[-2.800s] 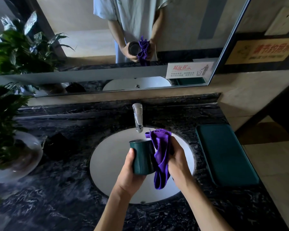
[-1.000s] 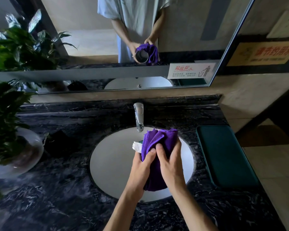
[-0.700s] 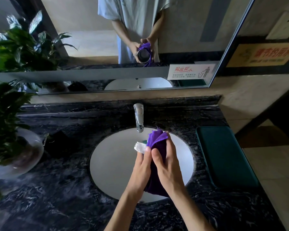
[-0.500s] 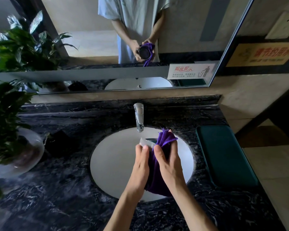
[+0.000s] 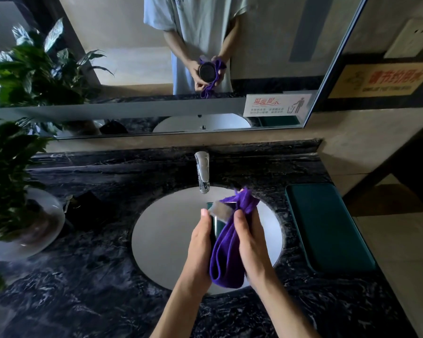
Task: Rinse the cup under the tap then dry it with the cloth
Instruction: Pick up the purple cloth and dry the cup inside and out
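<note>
Over the white basin [image 5: 166,235] I hold a dark green cup [image 5: 217,224] between both hands. My left hand [image 5: 199,247] grips its left side, the fingers flat along the wall. My right hand [image 5: 250,242] presses a purple cloth [image 5: 226,259] against the cup's right side. The cloth wraps most of the cup and hangs below my palms; only the rim and a strip of green wall show. The chrome tap [image 5: 202,173] stands just behind the cup, with no water running from it.
A potted plant in a round glass bowl [image 5: 32,228] sits on the dark marble counter [image 5: 83,289] at the left. A green mat [image 5: 327,228] lies right of the basin. A mirror [image 5: 132,57] above reflects my hands and the cup's dark mouth.
The cloth has gone from beside the cup to wrapped round it. Over the last second my hands turned the cup inside the cloth, and more of the rim and green wall shows now.
</note>
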Demonstrator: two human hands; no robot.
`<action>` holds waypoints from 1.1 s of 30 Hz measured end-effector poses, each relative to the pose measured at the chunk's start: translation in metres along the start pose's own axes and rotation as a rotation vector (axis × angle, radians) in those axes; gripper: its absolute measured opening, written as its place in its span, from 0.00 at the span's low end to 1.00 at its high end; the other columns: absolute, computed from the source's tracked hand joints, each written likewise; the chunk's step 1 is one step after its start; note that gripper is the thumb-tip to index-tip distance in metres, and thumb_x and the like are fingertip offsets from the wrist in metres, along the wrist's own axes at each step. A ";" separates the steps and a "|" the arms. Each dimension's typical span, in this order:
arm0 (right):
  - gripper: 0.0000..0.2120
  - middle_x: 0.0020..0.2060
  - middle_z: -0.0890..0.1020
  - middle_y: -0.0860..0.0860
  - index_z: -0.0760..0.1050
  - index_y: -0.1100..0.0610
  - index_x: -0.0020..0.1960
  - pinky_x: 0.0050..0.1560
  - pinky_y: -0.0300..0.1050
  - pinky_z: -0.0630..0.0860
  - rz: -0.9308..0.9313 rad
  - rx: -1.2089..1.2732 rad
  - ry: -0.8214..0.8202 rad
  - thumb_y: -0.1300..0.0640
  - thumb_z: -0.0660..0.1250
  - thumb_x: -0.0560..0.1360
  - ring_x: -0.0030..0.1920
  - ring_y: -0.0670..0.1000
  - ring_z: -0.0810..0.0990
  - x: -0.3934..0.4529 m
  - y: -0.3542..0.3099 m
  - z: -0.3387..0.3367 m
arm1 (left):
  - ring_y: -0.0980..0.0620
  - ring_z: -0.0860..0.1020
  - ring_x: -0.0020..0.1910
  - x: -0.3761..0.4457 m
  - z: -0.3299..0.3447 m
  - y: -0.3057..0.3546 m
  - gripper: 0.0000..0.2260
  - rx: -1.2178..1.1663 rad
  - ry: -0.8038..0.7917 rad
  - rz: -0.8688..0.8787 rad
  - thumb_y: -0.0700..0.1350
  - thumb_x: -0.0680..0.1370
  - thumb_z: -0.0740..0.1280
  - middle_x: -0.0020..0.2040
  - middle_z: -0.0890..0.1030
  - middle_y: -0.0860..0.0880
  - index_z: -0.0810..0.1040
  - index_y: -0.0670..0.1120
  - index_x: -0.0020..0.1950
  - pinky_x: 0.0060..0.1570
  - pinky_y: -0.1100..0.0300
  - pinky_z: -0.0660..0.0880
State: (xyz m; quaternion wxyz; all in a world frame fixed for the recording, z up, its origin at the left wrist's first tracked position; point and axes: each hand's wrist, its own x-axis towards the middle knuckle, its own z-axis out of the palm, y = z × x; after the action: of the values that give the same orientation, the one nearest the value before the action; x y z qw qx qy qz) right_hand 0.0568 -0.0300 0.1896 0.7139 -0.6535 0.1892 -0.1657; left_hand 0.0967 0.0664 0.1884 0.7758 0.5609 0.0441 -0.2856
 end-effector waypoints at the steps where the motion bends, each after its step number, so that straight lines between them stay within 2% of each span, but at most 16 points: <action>1: 0.17 0.56 0.82 0.32 0.70 0.41 0.68 0.58 0.30 0.73 -0.039 -0.031 -0.010 0.46 0.60 0.80 0.61 0.37 0.80 -0.003 0.000 0.003 | 0.52 0.86 0.49 0.001 0.000 0.000 0.19 0.077 0.066 0.055 0.55 0.87 0.58 0.50 0.89 0.48 0.86 0.48 0.56 0.49 0.60 0.81; 4: 0.21 0.63 0.79 0.33 0.65 0.31 0.70 0.65 0.31 0.70 -0.137 -0.117 0.022 0.43 0.63 0.78 0.68 0.39 0.76 -0.007 0.003 0.004 | 0.51 0.82 0.50 0.003 -0.004 -0.001 0.11 0.190 0.084 0.182 0.52 0.87 0.60 0.53 0.84 0.47 0.80 0.49 0.57 0.53 0.53 0.80; 7: 0.18 0.59 0.82 0.39 0.67 0.27 0.64 0.62 0.38 0.76 -0.138 -0.184 0.029 0.43 0.65 0.78 0.62 0.41 0.80 -0.003 0.004 0.004 | 0.56 0.82 0.46 0.001 0.001 0.000 0.09 0.255 0.033 0.165 0.53 0.86 0.60 0.48 0.82 0.51 0.76 0.49 0.57 0.48 0.58 0.79; 9: 0.14 0.54 0.84 0.41 0.72 0.33 0.61 0.57 0.37 0.77 -0.132 -0.196 0.047 0.47 0.65 0.79 0.57 0.41 0.82 0.000 0.003 0.004 | 0.58 0.84 0.47 -0.002 0.003 0.000 0.18 0.219 0.006 0.144 0.59 0.81 0.63 0.51 0.83 0.50 0.73 0.48 0.63 0.48 0.60 0.80; 11: 0.10 0.51 0.85 0.42 0.77 0.41 0.59 0.55 0.37 0.77 -0.100 -0.139 0.076 0.52 0.63 0.80 0.54 0.43 0.83 0.004 0.004 0.002 | 0.55 0.84 0.48 -0.001 0.002 -0.003 0.24 0.164 0.004 0.125 0.61 0.78 0.64 0.53 0.82 0.47 0.71 0.45 0.65 0.49 0.58 0.80; 13: 0.09 0.50 0.87 0.49 0.81 0.47 0.57 0.55 0.49 0.81 0.007 -0.002 0.124 0.53 0.62 0.83 0.52 0.52 0.85 0.008 0.004 -0.002 | 0.53 0.83 0.50 -0.001 -0.001 -0.008 0.25 0.081 0.018 0.102 0.64 0.80 0.63 0.55 0.81 0.45 0.72 0.43 0.63 0.51 0.54 0.80; 14: 0.10 0.48 0.87 0.54 0.82 0.51 0.55 0.53 0.55 0.82 0.051 0.058 0.135 0.51 0.62 0.85 0.50 0.56 0.85 0.010 0.003 -0.004 | 0.52 0.82 0.52 -0.001 -0.001 -0.010 0.25 0.052 0.017 0.099 0.64 0.81 0.63 0.56 0.81 0.43 0.73 0.43 0.63 0.52 0.52 0.80; 16: 0.18 0.45 0.86 0.59 0.81 0.62 0.55 0.46 0.54 0.83 0.110 0.193 0.102 0.50 0.59 0.86 0.44 0.57 0.85 0.011 0.000 -0.003 | 0.47 0.81 0.54 -0.001 -0.002 -0.012 0.24 0.030 0.005 0.100 0.64 0.81 0.61 0.58 0.81 0.38 0.78 0.45 0.62 0.54 0.46 0.80; 18: 0.19 0.45 0.86 0.58 0.80 0.63 0.57 0.45 0.49 0.83 0.162 0.283 0.046 0.48 0.60 0.85 0.45 0.56 0.85 0.006 -0.001 0.001 | 0.44 0.82 0.50 0.001 -0.002 -0.010 0.25 0.039 0.015 0.110 0.64 0.83 0.60 0.51 0.84 0.38 0.84 0.45 0.58 0.52 0.45 0.80; 20: 0.14 0.51 0.87 0.54 0.80 0.53 0.60 0.53 0.51 0.83 0.170 0.206 0.008 0.47 0.62 0.83 0.52 0.54 0.86 0.001 0.005 0.005 | 0.44 0.81 0.45 0.004 -0.004 -0.005 0.23 0.073 0.061 0.137 0.62 0.83 0.59 0.46 0.85 0.43 0.84 0.45 0.54 0.49 0.49 0.79; 22: 0.13 0.54 0.85 0.49 0.76 0.45 0.63 0.58 0.48 0.81 0.104 0.109 0.002 0.47 0.66 0.79 0.57 0.51 0.84 -0.002 0.010 0.006 | 0.44 0.83 0.51 0.006 -0.008 -0.005 0.17 0.130 0.114 0.183 0.57 0.85 0.59 0.52 0.85 0.46 0.82 0.47 0.59 0.56 0.48 0.80; 24: 0.18 0.54 0.84 0.46 0.73 0.45 0.64 0.58 0.41 0.79 0.031 0.056 0.007 0.45 0.68 0.75 0.57 0.49 0.83 -0.001 0.013 0.007 | 0.50 0.82 0.56 0.006 -0.010 -0.007 0.15 0.193 0.132 0.187 0.54 0.87 0.56 0.55 0.83 0.48 0.79 0.49 0.61 0.61 0.50 0.79; 28: 0.12 0.51 0.85 0.45 0.76 0.49 0.59 0.55 0.39 0.78 0.001 -0.014 0.066 0.48 0.64 0.77 0.55 0.46 0.83 0.005 0.013 0.009 | 0.52 0.82 0.50 0.003 -0.005 -0.007 0.14 0.223 0.043 0.076 0.57 0.85 0.60 0.55 0.80 0.48 0.71 0.50 0.64 0.53 0.55 0.81; 30: 0.12 0.52 0.86 0.47 0.79 0.51 0.59 0.57 0.46 0.80 0.038 -0.014 0.082 0.48 0.63 0.79 0.56 0.49 0.84 0.009 0.015 0.007 | 0.54 0.82 0.45 0.003 -0.006 -0.006 0.20 0.172 0.039 0.083 0.60 0.82 0.63 0.51 0.80 0.46 0.70 0.45 0.64 0.46 0.58 0.81; 31: 0.12 0.51 0.86 0.49 0.79 0.51 0.58 0.55 0.50 0.80 0.062 0.019 0.091 0.47 0.64 0.81 0.53 0.51 0.85 0.010 0.014 0.005 | 0.52 0.84 0.48 0.003 -0.006 -0.006 0.25 0.142 0.043 0.087 0.64 0.79 0.65 0.53 0.81 0.45 0.71 0.44 0.64 0.48 0.56 0.81; 33: 0.12 0.43 0.85 0.50 0.80 0.51 0.49 0.45 0.49 0.80 0.116 0.106 0.125 0.47 0.62 0.84 0.43 0.51 0.83 0.012 0.009 0.002 | 0.38 0.82 0.61 0.002 -0.007 -0.006 0.34 0.084 0.026 0.074 0.70 0.76 0.66 0.62 0.81 0.37 0.75 0.43 0.66 0.61 0.40 0.80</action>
State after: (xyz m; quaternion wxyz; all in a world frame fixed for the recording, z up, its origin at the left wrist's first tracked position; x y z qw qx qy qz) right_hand 0.0684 -0.0333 0.1798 0.7427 -0.5910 0.2622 -0.1743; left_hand 0.0965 0.0705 0.1799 0.7608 0.5981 0.0215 -0.2511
